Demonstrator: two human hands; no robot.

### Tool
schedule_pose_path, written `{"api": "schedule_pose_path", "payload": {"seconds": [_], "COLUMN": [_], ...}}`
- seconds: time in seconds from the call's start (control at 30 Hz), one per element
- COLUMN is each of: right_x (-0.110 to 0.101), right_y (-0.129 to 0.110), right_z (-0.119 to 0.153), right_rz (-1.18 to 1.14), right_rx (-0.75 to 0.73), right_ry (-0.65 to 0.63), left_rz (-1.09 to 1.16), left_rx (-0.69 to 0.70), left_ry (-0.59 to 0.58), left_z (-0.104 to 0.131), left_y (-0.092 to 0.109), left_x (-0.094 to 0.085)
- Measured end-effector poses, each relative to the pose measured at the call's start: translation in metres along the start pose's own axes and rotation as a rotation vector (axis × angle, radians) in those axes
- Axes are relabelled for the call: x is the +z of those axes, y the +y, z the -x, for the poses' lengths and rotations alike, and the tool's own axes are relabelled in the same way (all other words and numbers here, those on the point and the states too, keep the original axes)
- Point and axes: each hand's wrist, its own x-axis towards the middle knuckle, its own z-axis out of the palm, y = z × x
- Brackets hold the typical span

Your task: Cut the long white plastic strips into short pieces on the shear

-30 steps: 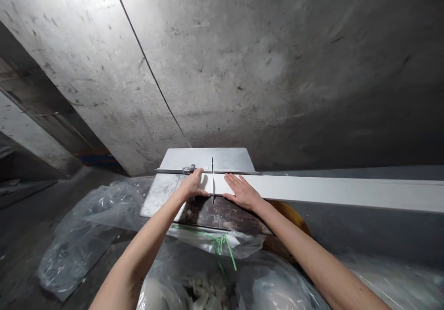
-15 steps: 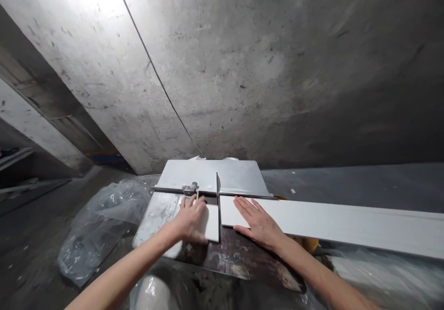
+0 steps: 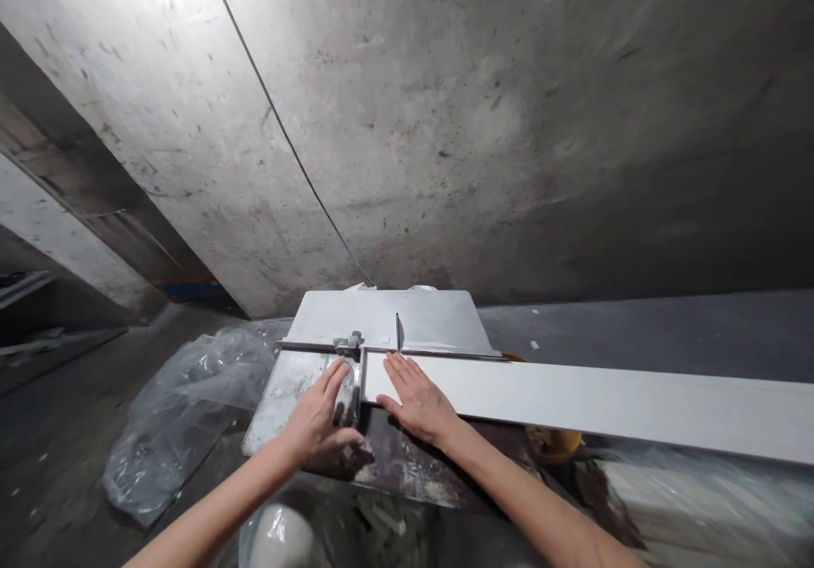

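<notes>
A long white board (image 3: 572, 394) lies across a small worn work table (image 3: 286, 394) and runs off to the right. Its left end sits against a metal stop (image 3: 348, 345) on the dark rail. My right hand (image 3: 416, 398) rests flat on the board near that end, fingers spread. On the metal surface just left of the board's end is my left hand (image 3: 321, 420), thumb apart from the fingers, holding nothing. A thin dark upright blade (image 3: 398, 332) stands behind my right fingertips.
Clear plastic sheeting (image 3: 184, 415) lies on the floor at the left. A yellow bucket (image 3: 565, 447) is under the board, with plastic-wrapped material (image 3: 693, 500) at the lower right. A concrete wall (image 3: 445, 127) rises behind the table.
The long board and my right hand have moved left, up to the stop. The short white piece under my left hand is out of sight, and that hand has shifted left.
</notes>
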Motion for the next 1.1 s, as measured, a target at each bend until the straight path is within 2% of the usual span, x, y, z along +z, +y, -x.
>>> {"api": "schedule_pose_path", "payload": {"seconds": [0.07, 0.2, 0.3, 0.4, 0.53, 0.7, 0.83, 1.1], "right_x": [-0.005, -0.013, -0.019, -0.020, -0.019, -0.024, -0.026, -0.020], "right_y": [-0.002, 0.010, 0.041, 0.079, 0.115, 0.138, 0.138, 0.090], "right_z": [0.000, 0.011, 0.030, 0.037, 0.009, -0.033, -0.030, 0.035], "right_rz": [-0.019, -0.094, -0.031, 0.102, 0.170, 0.187, 0.197, 0.193], "right_rx": [0.030, 0.004, 0.000, -0.003, -0.006, 0.029, 0.021, -0.053], "right_ry": [-0.020, -0.082, -0.104, -0.099, -0.118, -0.172, -0.148, 0.000], "left_rz": [-0.002, -0.054, -0.047, -0.041, -0.058, -0.124, -0.154, -0.154], "left_rx": [-0.020, -0.098, -0.133, -0.157, -0.183, -0.192, -0.146, -0.126], "left_ry": [-0.034, -0.212, -0.232, -0.220, -0.191, -0.160, -0.170, -0.218], "left_z": [-0.030, -0.073, -0.084, -0.097, -0.134, -0.177, -0.175, -0.115], "left_y": [0.002, 0.019, 0.022, 0.012, -0.008, -0.025, -0.020, 0.010], "left_x": [0.002, 0.007, 0.007, 0.007, 0.010, 0.010, 0.008, 0.013]}}
